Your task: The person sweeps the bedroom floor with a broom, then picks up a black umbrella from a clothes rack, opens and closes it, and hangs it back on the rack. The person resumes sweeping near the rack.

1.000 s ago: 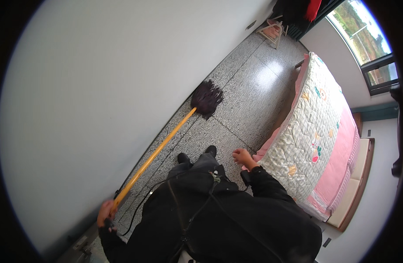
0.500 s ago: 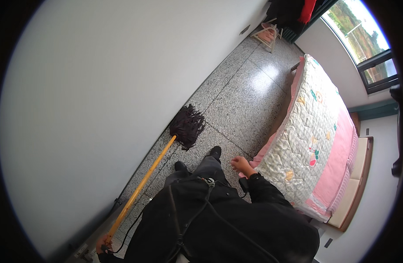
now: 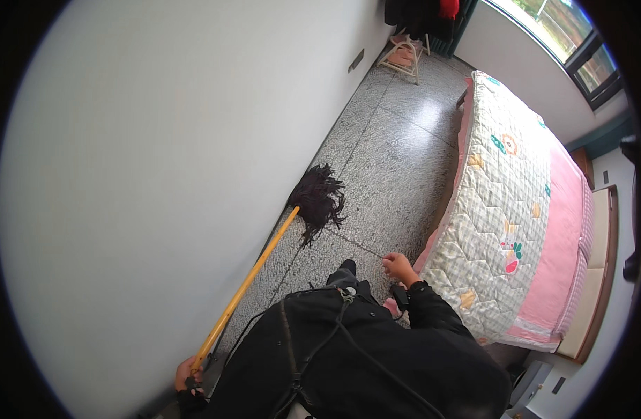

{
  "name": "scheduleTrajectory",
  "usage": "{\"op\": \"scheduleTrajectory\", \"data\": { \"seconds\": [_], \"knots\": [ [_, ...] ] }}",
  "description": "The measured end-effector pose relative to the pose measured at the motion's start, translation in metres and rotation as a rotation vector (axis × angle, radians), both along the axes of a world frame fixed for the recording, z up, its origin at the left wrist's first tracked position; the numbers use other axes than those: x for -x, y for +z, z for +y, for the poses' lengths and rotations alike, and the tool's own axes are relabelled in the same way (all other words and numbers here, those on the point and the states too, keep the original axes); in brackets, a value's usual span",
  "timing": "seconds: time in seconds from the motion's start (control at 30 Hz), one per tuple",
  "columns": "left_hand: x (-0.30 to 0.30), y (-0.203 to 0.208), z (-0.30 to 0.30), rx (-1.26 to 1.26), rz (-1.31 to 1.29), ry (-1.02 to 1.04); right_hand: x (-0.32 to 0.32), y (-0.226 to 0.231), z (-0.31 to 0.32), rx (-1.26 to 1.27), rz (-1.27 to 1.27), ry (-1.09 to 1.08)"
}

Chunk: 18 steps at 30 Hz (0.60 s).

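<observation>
A: Where is the mop head (image 3: 319, 201)?

B: Its dark strands lie on the speckled floor (image 3: 397, 160), against the foot of the white wall (image 3: 160, 174). The yellow handle (image 3: 247, 283) slants back to the left hand (image 3: 189, 375), whose fingers are wrapped around its upper end.

A: And the right hand (image 3: 399, 269)?

B: Fingers curled, nothing visible in them — I can't tell how tightly they close. It hangs just beside the quilted bed (image 3: 467, 244).

A: What could go wrong?

B: With only 1 hand gripping, and so far from the strands, the mop head could twist or skid if it snags along the wall. The handle slants close to that wall too, so a careless swing might scuff the paint or rap the knuckles.

A: Anything else?

B: The black cord (image 3: 249, 320) loops near the handle and could catch on it. Footing as well — I can't tell whether the floor is wet, but if it is, the dark shoe (image 3: 349, 266) could slip
</observation>
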<state>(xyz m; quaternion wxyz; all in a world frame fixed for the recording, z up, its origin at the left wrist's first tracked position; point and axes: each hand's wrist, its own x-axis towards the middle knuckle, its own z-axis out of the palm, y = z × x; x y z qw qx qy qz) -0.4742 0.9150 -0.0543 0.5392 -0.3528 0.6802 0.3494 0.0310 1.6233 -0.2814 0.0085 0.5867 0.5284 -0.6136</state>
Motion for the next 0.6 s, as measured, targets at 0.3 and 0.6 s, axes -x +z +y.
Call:
{"op": "scheduleTrajectory", "data": {
  "seconds": [0.3,0.6],
  "knots": [
    [-0.054,-0.092,0.250,-0.178,0.211,-0.126,-0.096,-0.006,0.068,0.015,-0.083,-0.187],
    [-0.041,-0.124,0.522,-0.218,0.138,-0.090,-0.109,-0.003,0.124,0.094,-0.077,-0.340]
  ]
}}
